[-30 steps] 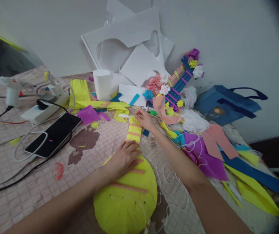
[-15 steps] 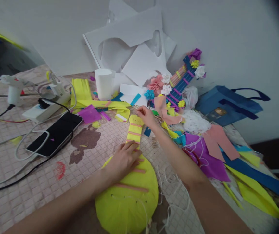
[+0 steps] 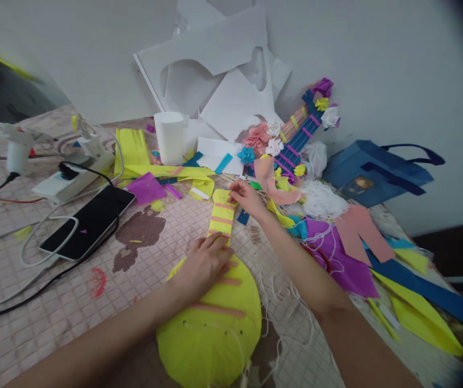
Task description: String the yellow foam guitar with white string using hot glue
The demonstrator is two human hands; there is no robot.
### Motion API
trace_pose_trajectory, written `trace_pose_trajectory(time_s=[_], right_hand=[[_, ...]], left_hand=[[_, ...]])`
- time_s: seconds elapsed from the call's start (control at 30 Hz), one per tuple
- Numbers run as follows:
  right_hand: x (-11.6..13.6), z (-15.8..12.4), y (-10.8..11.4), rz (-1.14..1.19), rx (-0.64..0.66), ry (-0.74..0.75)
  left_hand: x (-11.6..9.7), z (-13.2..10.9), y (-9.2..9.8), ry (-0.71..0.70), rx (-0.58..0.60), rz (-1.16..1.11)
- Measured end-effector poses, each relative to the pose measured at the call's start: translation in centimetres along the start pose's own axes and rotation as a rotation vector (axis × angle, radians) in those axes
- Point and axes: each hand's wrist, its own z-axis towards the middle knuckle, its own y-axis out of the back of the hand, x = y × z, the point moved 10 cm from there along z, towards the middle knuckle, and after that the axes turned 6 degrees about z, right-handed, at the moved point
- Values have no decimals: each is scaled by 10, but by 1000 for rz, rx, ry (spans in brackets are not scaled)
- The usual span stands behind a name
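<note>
A yellow paper-covered guitar shape (image 3: 211, 353) lies flat on the table, with pink strips across its body and neck. Small dark holes dot the lower body and the head of the neck, and a thin white string (image 3: 239, 339) runs over the lower part. My left hand (image 3: 207, 264) rests flat across the place where neck meets body, fingers stretched out. At the right edge of the neck's head, my right hand (image 3: 249, 199) is closed in a pinch. What it pinches is too small to make out.
Left of the guitar are a black-screened phone (image 3: 88, 223), power strip (image 3: 71, 180) and glue gun (image 3: 16, 148). Behind stand a white cup (image 3: 170, 139) and a flower-trimmed blue guitar (image 3: 302, 140). Loose white string (image 3: 291, 337), coloured paper (image 3: 356, 269) and a blue bag (image 3: 377, 172) lie right.
My right hand has shifted slightly right and down at the neck's head, still pinched. My left hand stays in place on the guitar. The whole view has moved a little.
</note>
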Motion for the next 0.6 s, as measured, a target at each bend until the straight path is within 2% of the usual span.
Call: trace_pose_trajectory(time_s=[0.2,0.4,0.6], right_hand=[[1,-1,-8,-26,78,-34],[1,4,-9,-156,59,-17],[7,9,-16,-269,74,22]], left_hand=[[0,0,1,8,16,-8],[0,1,-1,11,54,-20],[0,1,1,7,39,-24]])
